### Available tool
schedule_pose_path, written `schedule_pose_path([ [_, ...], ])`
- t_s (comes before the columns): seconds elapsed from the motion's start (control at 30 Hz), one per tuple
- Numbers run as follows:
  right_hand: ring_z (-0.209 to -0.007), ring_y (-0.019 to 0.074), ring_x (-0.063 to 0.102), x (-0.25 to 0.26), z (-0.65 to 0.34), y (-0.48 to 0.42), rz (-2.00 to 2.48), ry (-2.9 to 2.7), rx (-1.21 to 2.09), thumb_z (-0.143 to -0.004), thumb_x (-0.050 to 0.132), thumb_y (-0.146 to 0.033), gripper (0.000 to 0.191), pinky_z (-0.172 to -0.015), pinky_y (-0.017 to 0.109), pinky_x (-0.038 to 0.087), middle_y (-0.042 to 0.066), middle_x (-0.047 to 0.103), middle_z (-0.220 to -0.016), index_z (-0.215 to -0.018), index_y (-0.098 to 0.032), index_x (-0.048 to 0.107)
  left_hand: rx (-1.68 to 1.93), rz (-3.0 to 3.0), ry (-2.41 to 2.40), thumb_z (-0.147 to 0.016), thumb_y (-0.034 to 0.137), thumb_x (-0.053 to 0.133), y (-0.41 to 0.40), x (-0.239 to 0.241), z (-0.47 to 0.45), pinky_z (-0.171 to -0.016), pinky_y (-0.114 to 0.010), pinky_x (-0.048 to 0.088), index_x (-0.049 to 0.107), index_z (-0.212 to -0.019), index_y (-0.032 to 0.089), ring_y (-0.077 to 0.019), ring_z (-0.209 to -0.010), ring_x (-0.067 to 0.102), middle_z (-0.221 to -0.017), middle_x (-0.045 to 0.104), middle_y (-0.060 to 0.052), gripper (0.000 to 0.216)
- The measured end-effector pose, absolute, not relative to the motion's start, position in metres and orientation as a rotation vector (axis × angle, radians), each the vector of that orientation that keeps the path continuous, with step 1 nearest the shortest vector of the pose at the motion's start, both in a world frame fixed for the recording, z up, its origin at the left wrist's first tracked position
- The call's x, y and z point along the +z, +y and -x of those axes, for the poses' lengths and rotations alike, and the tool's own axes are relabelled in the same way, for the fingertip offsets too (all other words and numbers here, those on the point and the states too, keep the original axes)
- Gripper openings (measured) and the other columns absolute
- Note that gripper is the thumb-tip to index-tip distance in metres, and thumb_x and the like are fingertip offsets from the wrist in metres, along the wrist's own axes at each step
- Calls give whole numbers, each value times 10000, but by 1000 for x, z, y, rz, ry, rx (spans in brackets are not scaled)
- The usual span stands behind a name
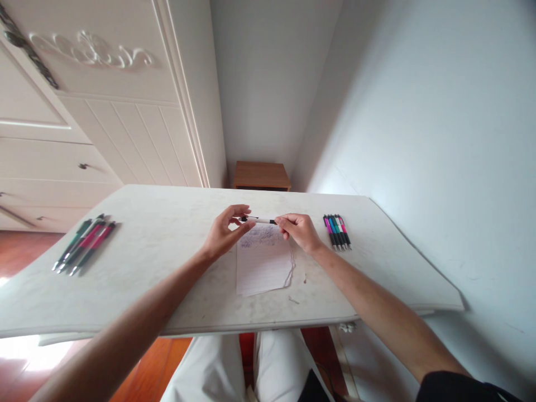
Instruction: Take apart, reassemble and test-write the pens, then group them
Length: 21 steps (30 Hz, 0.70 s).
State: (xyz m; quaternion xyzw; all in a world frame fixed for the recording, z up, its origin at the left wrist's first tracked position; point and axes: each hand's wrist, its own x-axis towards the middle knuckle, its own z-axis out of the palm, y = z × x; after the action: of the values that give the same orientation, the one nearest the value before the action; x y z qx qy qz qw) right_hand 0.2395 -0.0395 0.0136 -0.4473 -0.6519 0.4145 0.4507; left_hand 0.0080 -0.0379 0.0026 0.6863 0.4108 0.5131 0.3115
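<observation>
A white click pen (264, 221) with a black grip and a dark clip end is held level above a lined paper sheet. My right hand (299, 230) pinches its black grip end between thumb and fingers. Around the clip end curls my left hand (228, 230), its thumb against the barrel and its forefinger raised above it. Some fingertips of the left hand are hidden behind the pen. Under both hands lies the stack of lined paper (263, 273), scribbled in purple-blue ink along its top and torn at the right edge.
Several green, silver and pink pens (86, 245) lie on the left of the white table (167, 223). Another row of several coloured pens (337, 231) lies close on the right. A white cabinet (125, 134) stands behind left, a wooden stand (262, 174) beyond the far edge.
</observation>
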Motion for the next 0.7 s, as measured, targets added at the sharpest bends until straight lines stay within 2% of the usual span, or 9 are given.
schedule_pose_path([
  [0.07, -465, 100, 522, 14, -239, -40, 1107, -1610, 1019, -788, 680, -563, 419, -498, 234, 437, 4, 603, -581, -690, -155, 690, 1332, -1789, 1132, -850, 510, 633, -38, 3, -8, -742, -298, 527, 641, -1128, 152, -191, -876, 654, -1029, 712, -106, 453],
  [0.2, -458, 102, 518, 16, -239, -42, 1099, -1613, 1023, -780, 675, -585, 442, -491, 239, 437, 2, 592, -569, -656, -161, 674, 1243, -1820, 1195, -910, 528, 525, -37, 3, -8, -665, -281, 489, 690, -866, 151, -165, -691, 615, -724, 686, -44, 414],
  [0.4, -460, 104, 523, 16, -240, -41, 1102, -1596, 1019, -769, 688, -580, 433, -474, 235, 436, 11, 611, -584, -681, -157, 684, 1290, -1870, 1149, -827, 434, 667, -37, 5, -7, -750, -300, 500, 724, -909, 187, -183, -798, 649, -899, 741, -52, 266],
  [0.57, -459, 105, 524, 18, -239, -42, 1106, -1605, 1004, -769, 677, -600, 455, -472, 235, 441, 11, 608, -575, -671, -156, 674, 1295, -1807, 1107, -813, 478, 690, -39, 4, -8, -757, -298, 515, 692, -1030, 170, -196, -891, 656, -1051, 722, -88, 376],
  [0.63, -459, 105, 528, 19, -239, -43, 1103, -1602, 999, -765, 681, -599, 450, -473, 237, 443, 10, 610, -581, -693, -155, 685, 1279, -1765, 1120, -864, 517, 618, -39, 4, -8, -736, -293, 514, 673, -1071, 159, -190, -864, 654, -996, 725, -88, 417],
  [0.7, -460, 106, 530, 19, -238, -44, 1101, -1600, 996, -766, 683, -593, 443, -475, 238, 445, 9, 612, -585, -712, -153, 695, 1233, -1754, 1126, -904, 546, 542, -39, 4, -8, -675, -278, 502, 687, -999, 147, -169, -745, 637, -831, 718, -68, 436],
])
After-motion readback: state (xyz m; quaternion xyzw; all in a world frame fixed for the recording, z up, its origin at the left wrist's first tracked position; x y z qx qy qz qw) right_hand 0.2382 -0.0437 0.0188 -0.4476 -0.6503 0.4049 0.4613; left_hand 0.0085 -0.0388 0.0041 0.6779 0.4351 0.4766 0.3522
